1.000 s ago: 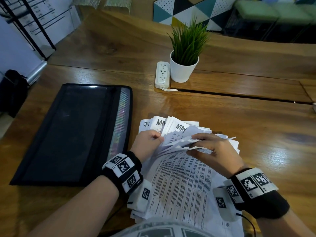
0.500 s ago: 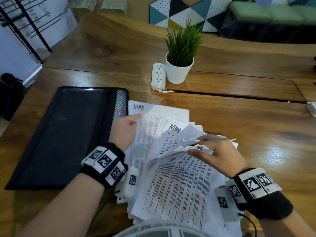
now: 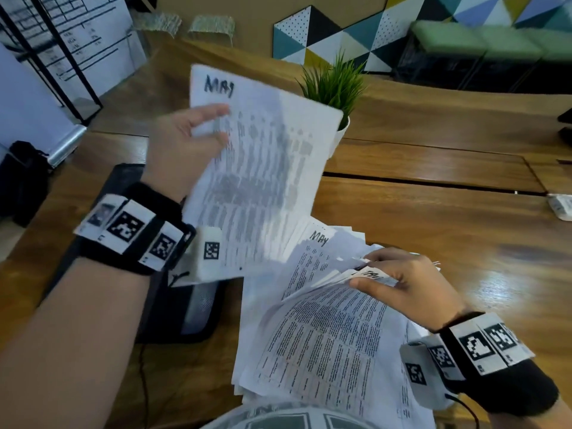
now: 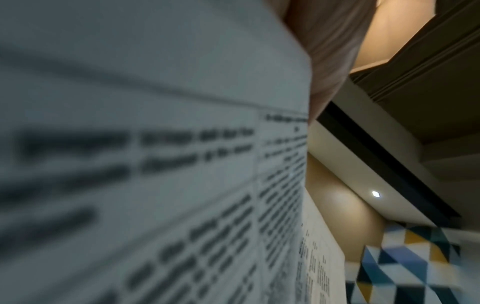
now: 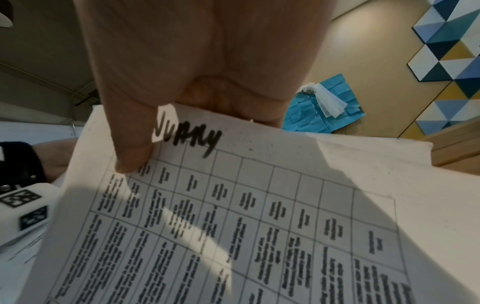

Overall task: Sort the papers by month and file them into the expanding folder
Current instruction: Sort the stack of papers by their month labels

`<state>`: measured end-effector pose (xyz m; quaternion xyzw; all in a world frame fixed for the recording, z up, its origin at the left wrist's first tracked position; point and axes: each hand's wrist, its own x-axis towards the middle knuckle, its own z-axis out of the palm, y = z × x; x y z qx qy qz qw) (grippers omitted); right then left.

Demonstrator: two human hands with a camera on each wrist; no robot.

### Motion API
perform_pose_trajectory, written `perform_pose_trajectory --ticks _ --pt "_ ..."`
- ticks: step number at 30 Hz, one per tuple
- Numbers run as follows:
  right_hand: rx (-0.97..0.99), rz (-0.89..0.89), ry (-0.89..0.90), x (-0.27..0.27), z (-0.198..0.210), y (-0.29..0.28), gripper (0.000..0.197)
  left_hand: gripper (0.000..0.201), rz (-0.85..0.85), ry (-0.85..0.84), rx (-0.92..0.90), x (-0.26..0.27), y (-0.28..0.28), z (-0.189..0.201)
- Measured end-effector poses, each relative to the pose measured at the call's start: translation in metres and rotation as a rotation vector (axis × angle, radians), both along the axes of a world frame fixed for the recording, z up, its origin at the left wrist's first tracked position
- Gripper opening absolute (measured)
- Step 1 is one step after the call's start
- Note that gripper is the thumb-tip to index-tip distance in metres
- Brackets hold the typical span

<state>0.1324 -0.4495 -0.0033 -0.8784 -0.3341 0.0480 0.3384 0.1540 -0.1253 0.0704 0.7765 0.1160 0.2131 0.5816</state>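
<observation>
My left hand [image 3: 188, 144] holds a printed sheet marked MAY [image 3: 263, 168] up in the air above the table, thumb on its face; that sheet [image 4: 155, 164] fills the left wrist view, blurred. My right hand [image 3: 399, 283] grips the fanned stack of papers [image 3: 322, 335] lying near the table's front edge. Another sheet marked MAY [image 3: 318, 243] shows in the fan. In the right wrist view my thumb [image 5: 130, 127] presses on a gridded sheet with a handwritten month [image 5: 233, 226]. The black expanding folder [image 3: 192, 308] lies flat at the left, mostly hidden behind my left arm.
A potted green plant [image 3: 335, 88] stands behind the lifted sheet. The wooden table [image 3: 448, 236] stretches to the right, with a small white object [image 3: 560, 207] at its right edge. A black bag [image 3: 21, 181] sits on the floor at the left.
My left hand has pulled a MAY sheet out of the fan and lifted it up and away from the table. My right hand has kept its grip on the stack.
</observation>
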Motion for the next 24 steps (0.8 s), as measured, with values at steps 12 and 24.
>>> perform_pose_trajectory --ticks 12,24 --pt "-0.026 -0.048 -0.023 -0.031 0.028 -0.026 0.039 0.034 0.103 -0.129 0.022 0.015 0.019 0.018" --pt "0.017 -0.048 -0.019 -0.049 0.047 -0.028 0.031 0.027 0.154 -0.048 -0.003 0.007 0.031 0.013"
